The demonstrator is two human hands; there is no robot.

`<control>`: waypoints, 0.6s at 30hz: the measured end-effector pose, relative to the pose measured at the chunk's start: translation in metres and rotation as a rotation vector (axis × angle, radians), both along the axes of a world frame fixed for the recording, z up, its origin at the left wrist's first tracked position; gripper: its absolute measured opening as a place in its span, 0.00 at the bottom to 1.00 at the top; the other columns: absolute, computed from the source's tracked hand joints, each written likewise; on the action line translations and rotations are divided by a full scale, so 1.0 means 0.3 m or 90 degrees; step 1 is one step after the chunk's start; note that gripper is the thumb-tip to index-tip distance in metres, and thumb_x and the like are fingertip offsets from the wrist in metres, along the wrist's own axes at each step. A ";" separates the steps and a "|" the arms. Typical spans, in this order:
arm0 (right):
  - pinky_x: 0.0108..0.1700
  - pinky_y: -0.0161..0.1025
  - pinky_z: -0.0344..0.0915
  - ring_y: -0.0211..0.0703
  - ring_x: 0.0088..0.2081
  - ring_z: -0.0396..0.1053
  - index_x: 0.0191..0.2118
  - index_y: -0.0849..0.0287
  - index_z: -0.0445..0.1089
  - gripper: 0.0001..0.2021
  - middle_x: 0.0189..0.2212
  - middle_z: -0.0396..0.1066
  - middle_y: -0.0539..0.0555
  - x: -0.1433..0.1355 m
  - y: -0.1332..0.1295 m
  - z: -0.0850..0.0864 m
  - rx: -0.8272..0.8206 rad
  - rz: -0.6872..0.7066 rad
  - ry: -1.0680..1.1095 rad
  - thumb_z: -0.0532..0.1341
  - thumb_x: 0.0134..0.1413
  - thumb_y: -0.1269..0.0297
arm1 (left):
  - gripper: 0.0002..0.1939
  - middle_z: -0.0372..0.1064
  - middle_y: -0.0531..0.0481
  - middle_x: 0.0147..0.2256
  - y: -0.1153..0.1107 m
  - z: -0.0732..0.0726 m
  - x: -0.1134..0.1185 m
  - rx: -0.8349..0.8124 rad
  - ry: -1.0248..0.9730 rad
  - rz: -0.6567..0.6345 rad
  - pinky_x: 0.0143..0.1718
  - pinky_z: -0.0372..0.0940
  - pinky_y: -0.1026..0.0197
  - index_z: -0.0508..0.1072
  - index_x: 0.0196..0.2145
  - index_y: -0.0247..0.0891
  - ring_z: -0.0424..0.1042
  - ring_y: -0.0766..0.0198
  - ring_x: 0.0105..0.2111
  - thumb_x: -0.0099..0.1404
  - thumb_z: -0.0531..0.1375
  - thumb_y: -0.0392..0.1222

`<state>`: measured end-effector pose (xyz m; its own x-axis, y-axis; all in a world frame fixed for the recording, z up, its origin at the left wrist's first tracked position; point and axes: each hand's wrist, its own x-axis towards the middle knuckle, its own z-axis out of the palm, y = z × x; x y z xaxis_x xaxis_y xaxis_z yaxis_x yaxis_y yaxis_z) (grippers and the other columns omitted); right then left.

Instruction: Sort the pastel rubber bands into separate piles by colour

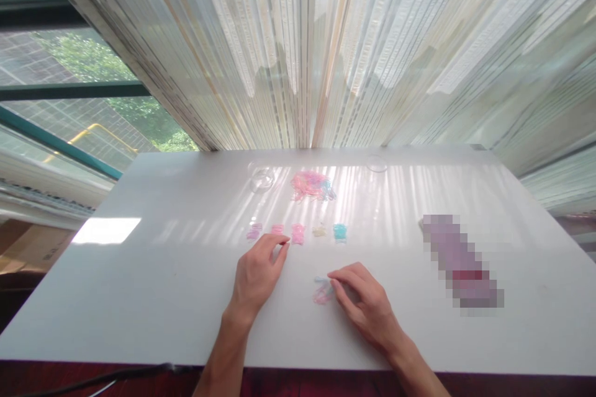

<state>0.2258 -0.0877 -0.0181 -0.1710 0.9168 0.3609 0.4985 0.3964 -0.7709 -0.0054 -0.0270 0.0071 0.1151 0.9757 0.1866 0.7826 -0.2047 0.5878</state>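
Observation:
Five small groups of coloured pieces lie in a row: purple (254, 231), pink (277, 229), brighter pink (297, 234), pale yellow (319, 231) and turquoise (340, 232). My left hand (259, 270) is at the pink groups, thumb and forefinger close together; anything between them is too small to make out. Nearer to me lies a small loose cluster (321, 293) of pink and bluish pieces. My right hand (363, 298) touches its right side with thumb and forefinger nearly together, and what they hold is unclear. A larger mixed pile (313, 186) sits behind the row.
On the white table (162, 298), a clear round dish (262, 180) stands left of the large pile and a clear round lid or dish (377, 164) lies to its right. A blurred purple object (460, 260) is at the right. Striped curtains (307, 49) hang behind.

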 end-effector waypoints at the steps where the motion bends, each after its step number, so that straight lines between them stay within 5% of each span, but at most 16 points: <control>1: 0.39 0.40 0.71 0.44 0.37 0.71 0.46 0.54 0.71 0.08 0.35 0.72 0.53 0.000 0.000 -0.001 0.002 -0.003 0.001 0.58 0.67 0.72 | 0.06 0.77 0.54 0.40 -0.012 0.003 -0.006 -0.003 -0.008 -0.018 0.33 0.67 0.63 0.76 0.42 0.43 0.70 0.67 0.26 0.71 0.58 0.40; 8: 0.38 0.42 0.69 0.45 0.36 0.69 0.45 0.55 0.70 0.09 0.34 0.71 0.53 -0.002 -0.004 -0.015 0.049 -0.052 -0.036 0.57 0.65 0.75 | 0.09 0.75 0.54 0.41 -0.096 0.006 0.009 -0.077 -0.028 -0.249 0.34 0.69 0.65 0.75 0.47 0.45 0.74 0.66 0.31 0.69 0.62 0.39; 18: 0.38 0.43 0.67 0.46 0.36 0.66 0.43 0.57 0.70 0.07 0.33 0.69 0.54 -0.015 0.001 -0.012 0.049 -0.027 -0.103 0.58 0.64 0.75 | 0.06 0.73 0.53 0.36 -0.091 -0.039 0.077 -0.017 0.053 -0.273 0.32 0.66 0.62 0.76 0.41 0.42 0.74 0.64 0.30 0.70 0.59 0.35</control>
<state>0.2213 -0.0875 -0.0217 -0.1940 0.8954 0.4008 0.6309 0.4267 -0.6480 0.0177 -0.0543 -0.0046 0.5244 0.8407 0.1347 0.6755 -0.5071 0.5353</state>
